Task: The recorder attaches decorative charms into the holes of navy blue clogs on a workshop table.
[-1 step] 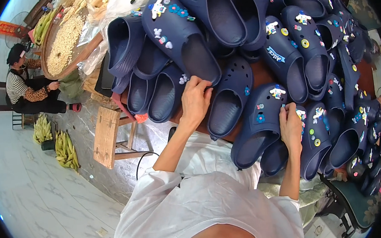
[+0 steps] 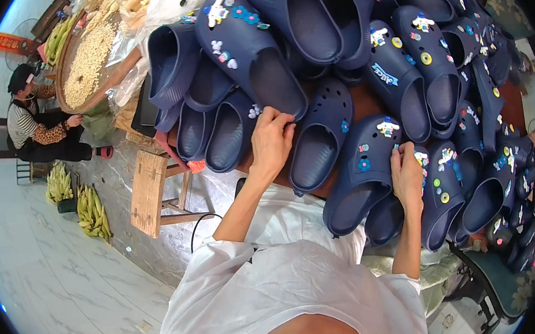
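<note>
My left hand [image 2: 272, 142] is closed, with its fingertips pressed together against the heel of a large navy clog [image 2: 220, 56] decorated with charms. What those fingers pinch, if anything, is hidden. My right hand [image 2: 407, 177] is closed at the right side of another navy clog [image 2: 363, 174], which bears a white character charm, a swirl and a blue flower. A speck of light blue shows at its fingertips, apparently a small charm. Between my hands lies a navy clog [image 2: 322, 137] with open holes and one blue charm near its side.
Many navy clogs [image 2: 442, 88] are heaped over the brown table to the right. A wooden stool [image 2: 149, 193] stands at the left. Beyond it are a round tray of pale kernels [image 2: 90, 68], corn cobs [image 2: 92, 211] and a seated person [image 2: 40, 117].
The view has shifted very slightly. Both hands and the clogs keep their places.
</note>
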`<state>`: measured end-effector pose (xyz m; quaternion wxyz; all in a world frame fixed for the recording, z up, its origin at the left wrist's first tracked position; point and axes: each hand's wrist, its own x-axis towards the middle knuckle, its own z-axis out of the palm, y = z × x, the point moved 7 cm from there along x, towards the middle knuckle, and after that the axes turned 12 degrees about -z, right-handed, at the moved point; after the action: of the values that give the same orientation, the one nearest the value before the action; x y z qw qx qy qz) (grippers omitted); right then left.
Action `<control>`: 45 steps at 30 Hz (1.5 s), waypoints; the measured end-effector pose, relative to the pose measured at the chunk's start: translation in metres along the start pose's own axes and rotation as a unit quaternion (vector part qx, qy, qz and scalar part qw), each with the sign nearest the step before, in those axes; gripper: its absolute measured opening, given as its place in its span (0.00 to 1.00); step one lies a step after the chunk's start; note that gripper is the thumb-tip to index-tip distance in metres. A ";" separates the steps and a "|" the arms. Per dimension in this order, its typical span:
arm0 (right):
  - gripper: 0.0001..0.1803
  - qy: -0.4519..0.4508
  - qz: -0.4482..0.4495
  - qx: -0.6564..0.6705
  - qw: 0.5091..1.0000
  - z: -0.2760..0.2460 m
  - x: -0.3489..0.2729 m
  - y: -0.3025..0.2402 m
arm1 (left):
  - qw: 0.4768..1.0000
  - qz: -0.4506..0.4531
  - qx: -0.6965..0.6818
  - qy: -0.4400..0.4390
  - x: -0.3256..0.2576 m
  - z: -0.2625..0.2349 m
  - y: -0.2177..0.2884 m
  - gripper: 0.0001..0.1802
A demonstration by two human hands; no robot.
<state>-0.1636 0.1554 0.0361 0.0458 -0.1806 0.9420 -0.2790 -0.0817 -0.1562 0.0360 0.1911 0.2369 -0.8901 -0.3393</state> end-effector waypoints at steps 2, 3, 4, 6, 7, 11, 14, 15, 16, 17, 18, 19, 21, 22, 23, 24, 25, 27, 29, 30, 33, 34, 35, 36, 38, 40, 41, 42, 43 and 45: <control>0.11 0.004 0.002 0.000 1.000 -0.001 0.002 0.002 | 0.998 -0.039 -0.026 -0.033 -0.001 0.002 0.000 0.08; 0.11 0.006 -0.002 0.003 1.000 -0.001 0.001 0.002 | 0.999 -0.028 -0.009 -0.030 -0.001 0.000 0.002 0.08; 0.12 0.015 -0.016 -0.006 1.000 -0.001 0.002 0.002 | 0.999 -0.021 0.006 -0.031 -0.001 -0.001 0.004 0.07; 0.14 0.017 -0.028 0.011 0.999 0.000 0.004 0.004 | 0.999 -0.007 0.030 -0.030 0.002 0.001 0.006 0.07; 0.14 0.021 -0.035 0.017 0.999 0.000 0.004 0.002 | 0.999 0.013 0.046 -0.020 0.001 0.001 0.008 0.08; 0.16 0.007 -0.012 0.013 1.000 -0.004 0.004 0.004 | 0.999 0.009 0.008 -0.042 -0.002 0.007 0.026 0.09; 0.18 -0.010 0.004 0.018 1.000 -0.009 0.009 0.004 | 0.993 0.068 -0.091 -0.038 -0.010 0.010 0.064 0.09; 0.18 -0.012 0.005 0.018 1.000 -0.007 0.012 0.003 | 0.988 0.117 -0.099 -0.038 -0.012 0.011 0.078 0.10; 0.17 0.023 -0.029 -0.002 0.999 -0.011 0.016 -0.003 | 0.985 0.138 -0.088 -0.052 -0.014 0.019 0.089 0.11; 0.17 0.057 -0.062 -0.022 0.996 -0.013 0.020 -0.009 | 0.982 0.159 -0.077 -0.066 -0.015 0.028 0.099 0.13; 0.18 0.053 -0.071 -0.018 0.996 -0.012 0.024 -0.011 | 0.982 0.158 -0.077 -0.068 -0.015 0.033 0.105 0.13; 0.18 0.051 -0.069 -0.017 0.996 -0.009 0.027 -0.012 | 0.981 0.169 -0.038 -0.088 -0.016 0.042 0.111 0.15; 0.20 0.094 -0.145 -0.072 0.982 -0.010 0.033 -0.029 | 0.977 0.181 -0.001 -0.112 -0.016 0.058 0.120 0.18; 0.23 0.094 -0.145 -0.076 0.982 -0.008 0.037 -0.031 | 0.973 0.186 -0.003 -0.134 -0.016 0.067 0.123 0.19; 0.23 0.093 -0.144 -0.076 0.982 -0.006 0.040 -0.032 | 0.970 0.190 -0.004 -0.154 -0.018 0.075 0.125 0.21; 0.22 0.087 -0.149 -0.095 0.980 -0.004 0.043 -0.032 | 0.965 0.192 -0.021 -0.179 -0.020 0.084 0.127 0.22; 0.22 0.081 -0.154 -0.114 0.978 -0.001 0.044 -0.033 | 0.965 0.191 -0.021 -0.180 -0.021 0.093 0.127 0.22; 0.22 0.082 -0.148 -0.111 0.979 0.001 0.046 -0.034 | 0.966 0.182 0.016 -0.183 -0.023 0.108 0.126 0.24; 0.22 0.083 -0.141 -0.109 0.980 0.002 0.047 -0.031 | 0.962 0.167 0.028 -0.213 -0.022 0.119 0.120 0.26; 0.22 0.088 -0.152 -0.109 0.978 0.003 0.048 -0.030 | 0.963 0.180 0.030 -0.198 -0.023 0.123 0.118 0.25; 0.21 0.088 -0.172 -0.129 0.973 0.010 0.052 -0.028 | 0.959 0.179 0.042 -0.214 -0.024 0.124 0.116 0.23; 0.21 0.084 -0.185 -0.148 0.968 0.013 0.053 -0.029 | 0.955 0.163 0.052 -0.241 -0.024 0.124 0.114 0.23; 0.21 0.083 -0.183 -0.149 0.968 0.015 0.055 -0.027 | 0.955 0.163 0.051 -0.242 -0.023 0.121 0.113 0.23; 0.21 0.077 -0.187 -0.167 0.965 0.018 0.056 -0.027 | 0.950 0.177 0.058 -0.251 -0.024 0.120 0.114 0.21; 0.21 0.070 -0.192 -0.185 0.961 0.021 0.058 -0.029 | 0.945 0.189 0.065 -0.260 -0.029 0.120 0.114 0.20; 0.22 0.059 -0.199 -0.195 0.959 0.022 0.059 -0.033 | 0.951 0.211 0.085 -0.211 -0.031 0.116 0.115 0.16; 0.22 0.058 -0.200 -0.195 0.958 0.019 0.060 -0.034 | 0.951 0.210 0.085 -0.210 -0.030 0.115 0.116 0.16; 0.23 0.050 -0.191 -0.188 0.962 0.017 0.061 -0.035 | 0.945 0.233 0.120 -0.193 -0.030 0.113 0.119 0.14; 0.23 0.041 -0.181 -0.181 0.966 0.016 0.061 -0.034 | 0.938 0.256 0.155 -0.176 -0.030 0.112 0.122 0.12; 0.24 0.039 -0.175 -0.182 0.967 0.015 0.060 -0.035 | 0.940 0.248 0.159 -0.172 -0.033 0.113 0.119 0.11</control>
<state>-0.2063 0.0989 0.0436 -0.0745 -0.3366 0.9318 -0.1136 -0.1464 -0.0018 0.0336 0.0727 -0.0259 -0.9822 -0.1712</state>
